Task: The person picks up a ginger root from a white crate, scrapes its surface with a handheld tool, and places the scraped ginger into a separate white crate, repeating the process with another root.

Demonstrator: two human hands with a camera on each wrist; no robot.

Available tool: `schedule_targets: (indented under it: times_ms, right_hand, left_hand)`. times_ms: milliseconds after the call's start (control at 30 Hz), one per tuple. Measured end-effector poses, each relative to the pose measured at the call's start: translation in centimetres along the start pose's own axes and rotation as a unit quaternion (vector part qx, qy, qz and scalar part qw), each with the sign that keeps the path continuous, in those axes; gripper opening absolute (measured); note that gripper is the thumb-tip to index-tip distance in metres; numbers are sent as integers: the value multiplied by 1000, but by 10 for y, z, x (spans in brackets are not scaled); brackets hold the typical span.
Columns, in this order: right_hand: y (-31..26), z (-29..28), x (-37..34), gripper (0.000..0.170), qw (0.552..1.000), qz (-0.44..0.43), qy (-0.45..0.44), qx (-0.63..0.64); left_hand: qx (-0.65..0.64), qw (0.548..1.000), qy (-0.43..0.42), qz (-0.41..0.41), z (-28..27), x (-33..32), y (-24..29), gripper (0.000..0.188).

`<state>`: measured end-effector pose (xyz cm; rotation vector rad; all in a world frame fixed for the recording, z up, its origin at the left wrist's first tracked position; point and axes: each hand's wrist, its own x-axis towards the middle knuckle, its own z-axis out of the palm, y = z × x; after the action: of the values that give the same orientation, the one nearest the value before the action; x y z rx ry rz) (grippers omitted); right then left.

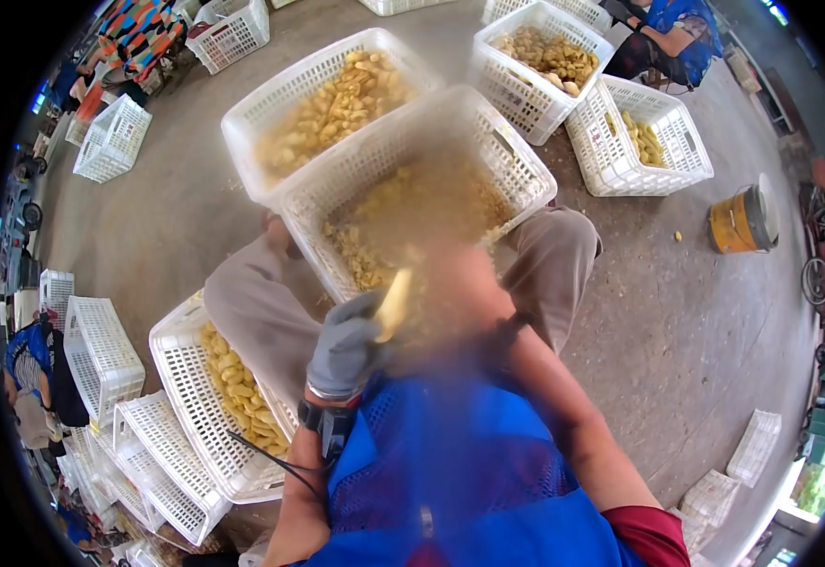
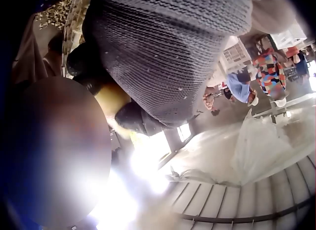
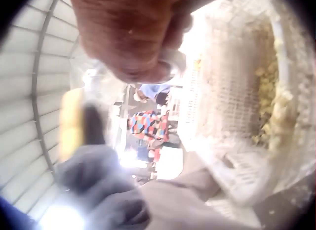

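My left hand [image 1: 344, 348], in a grey knitted glove, holds a pale yellow, elongated piece of produce [image 1: 394, 304] upright in front of my chest. In the left wrist view the gloved fingers wrap the yellow piece [image 2: 112, 99]. My bare right hand [image 1: 474, 283] is blurred in the head view, just right of the piece. The right wrist view shows its fingers curled round a small pale, shiny thing [image 3: 174, 62], whose kind I cannot tell. Between my knees stands a white slatted crate [image 1: 516, 161] with yellowish scraps [image 1: 356, 250] inside, directly beyond both hands.
Behind the scrap crate stands another white crate [image 1: 238, 128] of yellow pieces. A crate [image 1: 171, 364] of similar pieces sits by my left leg. More filled crates [image 1: 516, 104] stand at the back right, near a yellow bucket [image 1: 735, 224]. Other people sit around the floor.
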<state>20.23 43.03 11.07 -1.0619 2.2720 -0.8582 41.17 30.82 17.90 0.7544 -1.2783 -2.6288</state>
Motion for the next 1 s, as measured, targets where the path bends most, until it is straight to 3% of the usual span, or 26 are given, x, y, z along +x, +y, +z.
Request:
schedule_targets:
  times_ms: [33,133,167,267,367,500,600,700,800,900,1000]
  right_hand:
    - [8,-4,7,25,994,81,-60,45]
    - [-1,-12,1,29,991,-48,121,-26]
    - [-13,-17,-2,34,988,-34,118,98]
    - [-23,-22,3,32,977,7,109,183]
    - [-24,-32,-3,29,954,-107,64,272]
    - [-50,-40,-15,25,950,-62,31,305]
    - [-59,-35,-8,31,902,-40,28,429]
    - [-53,-20,-5,29,907,-84,41,411]
    - [-47,-13,-2,28,900,-140,61,408]
    - [-47,-20,-4,28,891,-124,41,435]
    - [-40,-18,-4,31,897,-172,58,404]
  left_hand:
    - [-17,1000,-3,16,-2,-1,1,63]
    - [22,999,-10,32,-5,0,15,66]
    - [9,1000,-3,27,-6,0,15,67]
    - [39,998,54,9,-6,11,13,55]
    - [86,994,73,2,-10,19,9,57]
    - [224,964,103,96,-7,24,2,57]
    - [417,879,76,219,-20,32,-6,59]
    - [365,908,53,199,-11,32,-9,62]
    - [104,993,30,45,0,25,5,58]
    - [-103,993,6,-59,29,10,29,54]
    - [-90,994,-19,-59,15,16,5,49]
